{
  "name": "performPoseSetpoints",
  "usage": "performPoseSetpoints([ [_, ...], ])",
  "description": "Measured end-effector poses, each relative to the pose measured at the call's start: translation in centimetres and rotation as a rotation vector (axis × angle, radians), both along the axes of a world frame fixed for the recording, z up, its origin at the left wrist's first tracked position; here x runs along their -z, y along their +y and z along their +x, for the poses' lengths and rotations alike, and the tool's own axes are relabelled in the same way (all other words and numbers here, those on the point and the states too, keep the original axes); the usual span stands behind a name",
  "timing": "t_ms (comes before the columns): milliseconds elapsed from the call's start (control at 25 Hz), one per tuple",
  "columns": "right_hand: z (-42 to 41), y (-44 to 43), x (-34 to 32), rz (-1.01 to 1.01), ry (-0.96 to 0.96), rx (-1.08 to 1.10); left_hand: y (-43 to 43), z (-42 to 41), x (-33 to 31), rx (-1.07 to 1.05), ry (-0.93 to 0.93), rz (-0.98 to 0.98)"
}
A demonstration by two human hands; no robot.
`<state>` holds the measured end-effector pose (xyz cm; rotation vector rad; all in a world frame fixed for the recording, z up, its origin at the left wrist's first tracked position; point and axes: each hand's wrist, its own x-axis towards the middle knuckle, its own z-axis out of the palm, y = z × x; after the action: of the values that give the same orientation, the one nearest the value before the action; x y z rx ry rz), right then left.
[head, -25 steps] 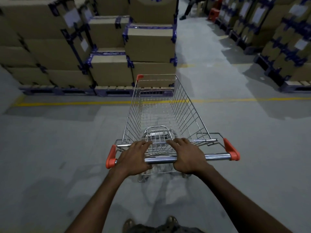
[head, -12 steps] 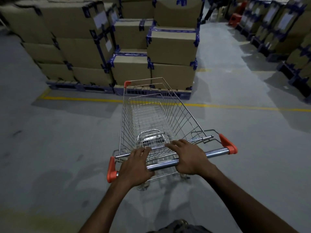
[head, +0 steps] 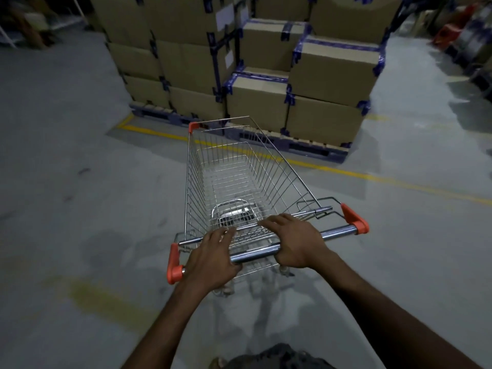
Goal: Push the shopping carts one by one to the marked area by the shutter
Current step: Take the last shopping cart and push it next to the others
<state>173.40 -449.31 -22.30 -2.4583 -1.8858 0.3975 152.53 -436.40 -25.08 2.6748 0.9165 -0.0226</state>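
A silver wire shopping cart [head: 239, 179] with orange corner caps stands on the grey floor right in front of me, its basket bare inside. My left hand [head: 213, 259] grips the chrome handle bar [head: 338, 231] near its left end. My right hand [head: 295, 241] grips the same bar near the middle, fingers curled over it. The cart's nose points up and left, toward a pallet of boxes. No shutter or marked area shows in this view.
Stacked cardboard boxes [head: 319, 75] with blue tape sit on pallets [head: 306, 147] just beyond the cart's front. A yellow floor line [head: 399, 183] runs before them. More stacked goods stand at the far right [head: 476, 49]. Open grey floor lies to the left.
The cart and my view have swung to the left. The box stacks have shifted right in view and are closer to the cart's front. Both hands keep their grip on the bar.
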Motion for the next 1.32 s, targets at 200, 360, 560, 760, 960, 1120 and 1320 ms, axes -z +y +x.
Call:
performPoseSetpoints([
  [200,-3.7,5.0,0.4,0.018,-0.004,-0.082,3.4,-4.7,-0.1,-0.089,0.004,0.0],
  [360,-6.6,8.7,0.3,0.047,-0.015,-0.141,5.6,-7.9,-0.8,-0.141,-0.012,0.025],
  [560,-9.6,13.1,0.4,0.06,-0.027,-0.182,8.9,-11.0,-1.8,-0.183,0.019,0.014],
  [760,-12.4,18.0,-0.1,0.07,-0.042,-0.255,12.1,-14.0,-2.0,-0.267,0.057,0.012],
  [960,-12.5,22.1,-0.6,0.061,-0.041,-0.321,14.3,-14.7,-1.7,-0.335,0.009,0.047],
  [1120,-12.4,25.9,-0.5,0.087,-0.081,-0.351,16.6,-14.7,-1.7,-0.397,0.0,0.092],
  [1320,-12.8,32.1,0.6,0.152,-0.095,-0.419,21.5,-15.5,-1.3,-0.484,0.0,0.134],
])
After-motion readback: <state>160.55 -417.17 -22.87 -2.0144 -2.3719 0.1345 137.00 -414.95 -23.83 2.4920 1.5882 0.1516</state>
